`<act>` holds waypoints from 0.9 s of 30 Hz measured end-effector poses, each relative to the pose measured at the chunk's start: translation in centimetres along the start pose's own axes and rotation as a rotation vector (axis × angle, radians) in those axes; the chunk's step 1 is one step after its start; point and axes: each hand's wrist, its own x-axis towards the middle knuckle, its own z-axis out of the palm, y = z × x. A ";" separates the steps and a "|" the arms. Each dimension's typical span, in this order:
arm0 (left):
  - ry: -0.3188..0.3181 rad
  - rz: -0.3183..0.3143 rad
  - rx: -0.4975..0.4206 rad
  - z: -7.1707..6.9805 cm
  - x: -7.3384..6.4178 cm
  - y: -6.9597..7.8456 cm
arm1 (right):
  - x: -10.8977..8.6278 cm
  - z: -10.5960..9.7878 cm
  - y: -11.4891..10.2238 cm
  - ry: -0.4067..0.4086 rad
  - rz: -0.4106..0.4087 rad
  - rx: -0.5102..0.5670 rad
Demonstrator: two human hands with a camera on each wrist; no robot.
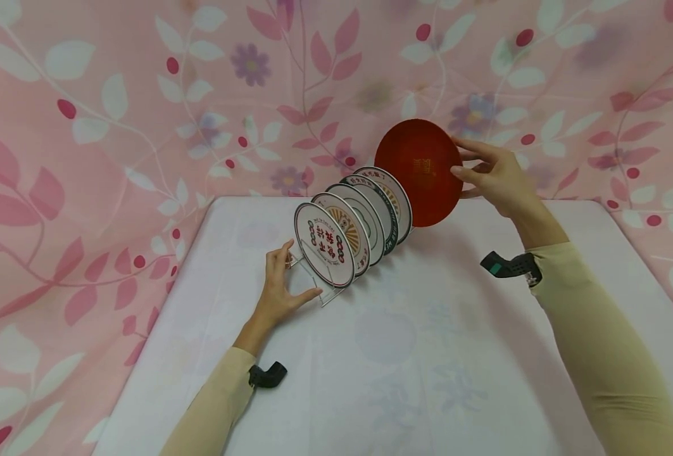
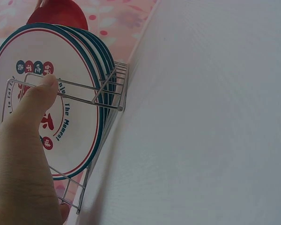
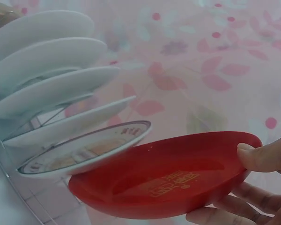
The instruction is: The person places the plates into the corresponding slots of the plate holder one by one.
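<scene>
My right hand (image 1: 498,180) pinches the right rim of a red plate (image 1: 416,171) with gold characters, thumb on the inner face and fingers behind. The red plate is tilted on edge at the far end of a wire plate rack (image 2: 120,108), next to the rearmost white plate (image 3: 84,154). Several white printed plates stand on edge in the rack, the nearest plate (image 1: 325,244) with red characters and a dark rim. My left hand (image 1: 276,291) holds the near end of the rack, thumb on one side and fingers on the other.
A white-covered table (image 1: 393,392) lies under the rack. A pink floral cloth (image 1: 142,95) hangs behind and to the sides. Black devices are worn at both wrists, one on the left sleeve (image 1: 216,399) and one on the right sleeve (image 1: 598,342).
</scene>
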 end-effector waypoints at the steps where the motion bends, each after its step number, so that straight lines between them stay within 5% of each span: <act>1: 0.001 0.002 0.002 0.0 0.0 0.0 | 0.1 0.3 0.0 -0.003 -0.006 -0.010; 16: 0.001 0.007 0.006 -0.2 -0.1 -0.2 | 0.9 5.0 1.2 -0.005 -0.065 -0.120; 21: -0.006 -0.001 -0.004 -0.1 -0.1 -0.3 | 0.9 6.2 2.7 -0.037 -0.020 -0.182; 27: -0.015 -0.004 -0.004 0.2 -0.1 -0.4 | 0.9 6.4 4.1 -0.027 0.007 -0.131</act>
